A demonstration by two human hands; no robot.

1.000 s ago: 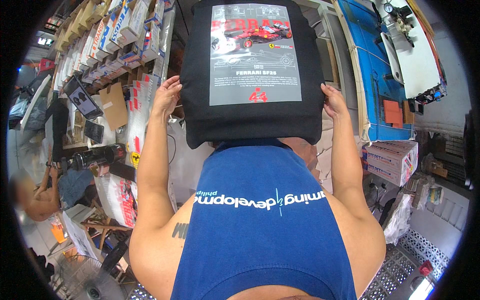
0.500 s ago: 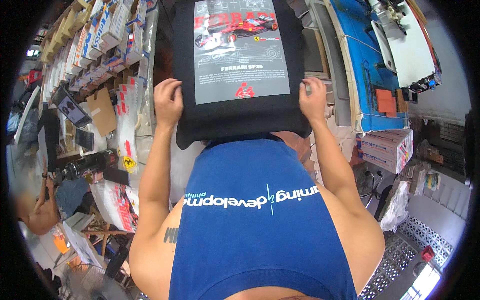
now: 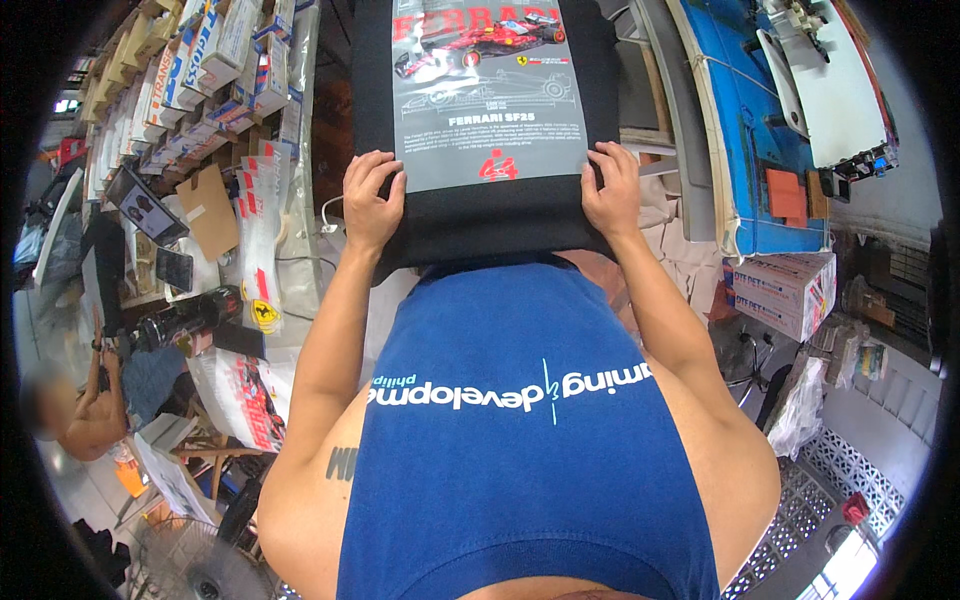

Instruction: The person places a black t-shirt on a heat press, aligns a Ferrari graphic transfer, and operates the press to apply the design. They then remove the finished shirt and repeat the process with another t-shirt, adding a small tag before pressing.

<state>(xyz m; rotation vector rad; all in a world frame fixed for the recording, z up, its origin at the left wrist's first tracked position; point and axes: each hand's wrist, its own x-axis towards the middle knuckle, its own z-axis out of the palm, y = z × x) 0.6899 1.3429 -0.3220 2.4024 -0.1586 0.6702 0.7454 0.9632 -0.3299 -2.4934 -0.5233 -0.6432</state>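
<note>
While the person looks down past a blue sleeveless shirt (image 3: pixel 530 450), a black cloth (image 3: pixel 490 212) lies spread at the top centre, just beyond the waist. On it rests a grey printed sheet (image 3: pixel 487 105) showing 1 red race car; its upper part runs out of view, and its surface shines in places.

The 2 bare hands flank the sheet's lower corners. The left hand (image 3: pixel 373 205) and right hand (image 3: pixel 612 195) both have bent fingers, thumbs near the forefingers, at the cloth's side edges; whether they pinch fabric or merely rest there, I cannot tell.

The step in hand seems to be straightening the cloth beneath the sheet. The next move probably calls for light, even handling on both sides, keeping cloth smooth and sheet square.
</note>
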